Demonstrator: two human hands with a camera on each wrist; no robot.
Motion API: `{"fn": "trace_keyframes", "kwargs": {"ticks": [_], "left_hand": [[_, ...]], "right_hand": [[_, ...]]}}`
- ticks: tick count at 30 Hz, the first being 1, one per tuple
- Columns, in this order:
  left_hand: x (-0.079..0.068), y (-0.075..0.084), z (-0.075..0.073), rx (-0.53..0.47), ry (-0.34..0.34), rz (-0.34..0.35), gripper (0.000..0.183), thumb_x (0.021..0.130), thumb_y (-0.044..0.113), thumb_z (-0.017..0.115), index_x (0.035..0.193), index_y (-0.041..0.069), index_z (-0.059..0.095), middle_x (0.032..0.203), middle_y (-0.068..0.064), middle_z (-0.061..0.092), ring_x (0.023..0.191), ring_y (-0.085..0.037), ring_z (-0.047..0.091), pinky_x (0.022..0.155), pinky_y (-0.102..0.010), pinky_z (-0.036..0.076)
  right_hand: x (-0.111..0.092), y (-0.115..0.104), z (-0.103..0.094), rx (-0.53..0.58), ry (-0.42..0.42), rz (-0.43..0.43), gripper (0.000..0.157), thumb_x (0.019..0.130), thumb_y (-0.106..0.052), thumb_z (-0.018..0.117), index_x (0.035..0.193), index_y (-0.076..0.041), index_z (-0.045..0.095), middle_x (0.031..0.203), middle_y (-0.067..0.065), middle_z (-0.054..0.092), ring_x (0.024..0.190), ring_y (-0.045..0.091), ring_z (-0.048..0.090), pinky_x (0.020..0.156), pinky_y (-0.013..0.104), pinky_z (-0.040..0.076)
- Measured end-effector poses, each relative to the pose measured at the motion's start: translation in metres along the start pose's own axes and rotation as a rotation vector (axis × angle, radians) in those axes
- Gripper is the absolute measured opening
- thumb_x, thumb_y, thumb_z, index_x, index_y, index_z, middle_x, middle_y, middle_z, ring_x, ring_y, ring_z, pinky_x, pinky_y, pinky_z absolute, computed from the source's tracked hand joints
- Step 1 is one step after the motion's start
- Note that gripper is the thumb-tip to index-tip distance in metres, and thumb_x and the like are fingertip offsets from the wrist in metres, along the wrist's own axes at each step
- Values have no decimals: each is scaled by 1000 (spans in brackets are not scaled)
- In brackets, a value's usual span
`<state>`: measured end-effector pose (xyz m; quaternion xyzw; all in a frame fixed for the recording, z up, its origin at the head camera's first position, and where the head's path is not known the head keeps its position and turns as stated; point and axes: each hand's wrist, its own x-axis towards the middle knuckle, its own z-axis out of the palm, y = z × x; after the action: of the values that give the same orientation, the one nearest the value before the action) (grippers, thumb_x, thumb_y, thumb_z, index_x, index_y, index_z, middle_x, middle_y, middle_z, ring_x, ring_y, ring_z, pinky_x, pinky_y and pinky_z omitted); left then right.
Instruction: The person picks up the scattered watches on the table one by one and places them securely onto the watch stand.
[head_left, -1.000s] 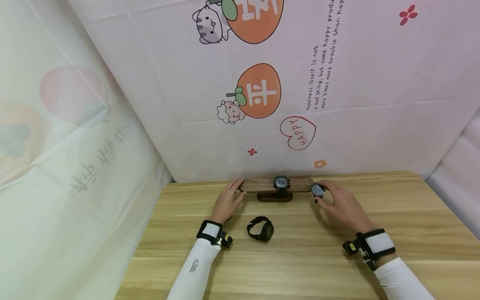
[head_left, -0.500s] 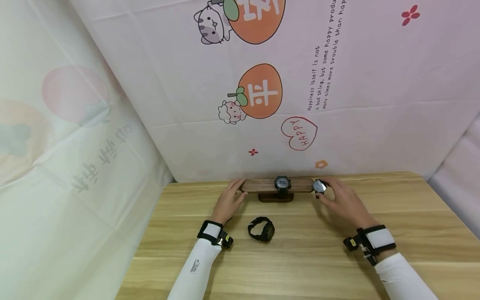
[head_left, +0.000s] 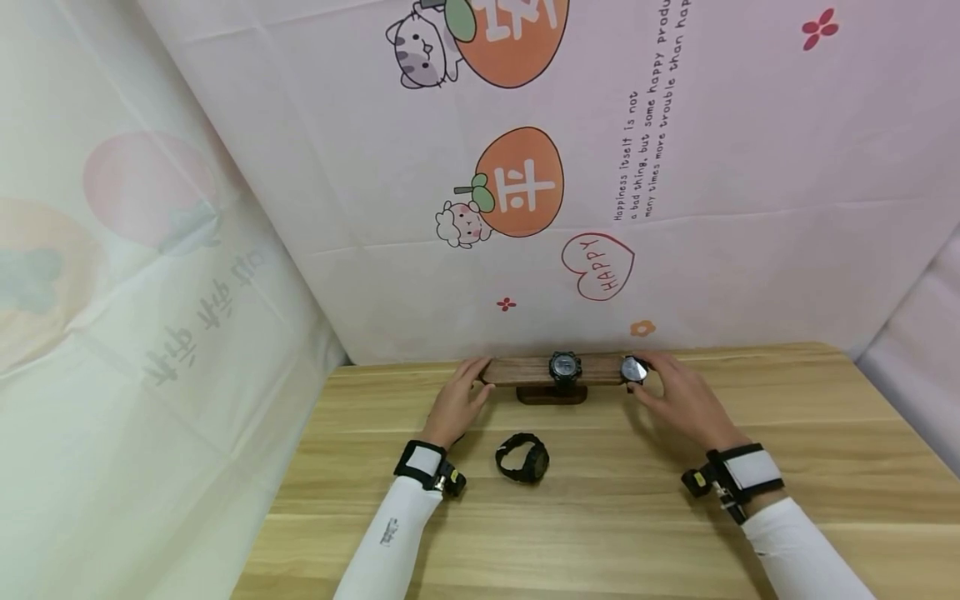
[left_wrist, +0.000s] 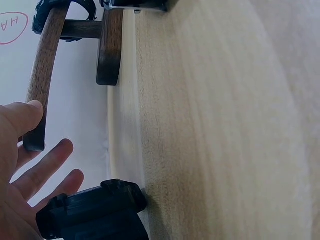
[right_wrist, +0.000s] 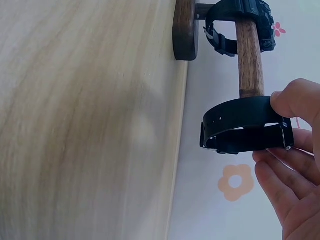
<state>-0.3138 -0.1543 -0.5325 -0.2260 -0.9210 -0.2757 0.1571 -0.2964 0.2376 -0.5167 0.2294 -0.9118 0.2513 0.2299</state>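
Observation:
A T-shaped wooden watch stand [head_left: 517, 371] stands at the back of the table. My left hand [head_left: 452, 406] pinches the left end of its bar, thumb on one side and a finger behind, while other fingers spread free in the left wrist view. At the opposite end, my right hand [head_left: 686, 400] pinches a round-faced watch [head_left: 633, 369] by its case. Its closed black strap [right_wrist: 245, 111] forms a loop that overlaps the bar's tip in the right wrist view. A chunky black watch [head_left: 564, 367] hangs round the middle of the bar.
Another black watch [head_left: 535, 463] lies on the wooden table [head_left: 600, 533] in front of the stand, strap looped. A printed white cloth [head_left: 420, 292] hangs right behind the table's back edge. Both wrists wear strapped cameras.
My right hand has brought its watch slightly up and left, to the bar's right end, and the watch face has turned. The left hand keeps its hold on the bar.

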Motion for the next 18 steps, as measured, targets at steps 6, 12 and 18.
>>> {"fn": "trace_keyframes", "kwargs": {"ticks": [6, 12, 18], "left_hand": [[0, 0, 0, 4, 0, 0, 56, 97, 29, 60, 149, 23, 38, 144, -4, 46, 122, -17, 49, 95, -36, 51], [-1, 0, 0, -14, -9, -10, 57, 98, 29, 59, 150, 25, 37, 145, 0, 43, 122, -17, 49, 95, -34, 51], [-1, 0, 1, -16, -6, -4, 57, 98, 29, 59, 150, 24, 37, 145, 0, 43, 122, -17, 50, 95, -33, 51]], "right_hand": [[1, 1, 2, -1, -18, 2, 59, 82, -19, 75, 133, -1, 52, 130, 22, 56, 115, 37, 53, 94, 56, 47], [2, 3, 7, 8, -16, -15, 57, 81, -16, 76, 131, 1, 53, 127, 23, 57, 113, 38, 54, 93, 56, 48], [2, 4, 9, 2, -25, 7, 59, 83, -19, 75, 133, 0, 52, 129, 21, 56, 115, 36, 53, 94, 55, 48]]}}
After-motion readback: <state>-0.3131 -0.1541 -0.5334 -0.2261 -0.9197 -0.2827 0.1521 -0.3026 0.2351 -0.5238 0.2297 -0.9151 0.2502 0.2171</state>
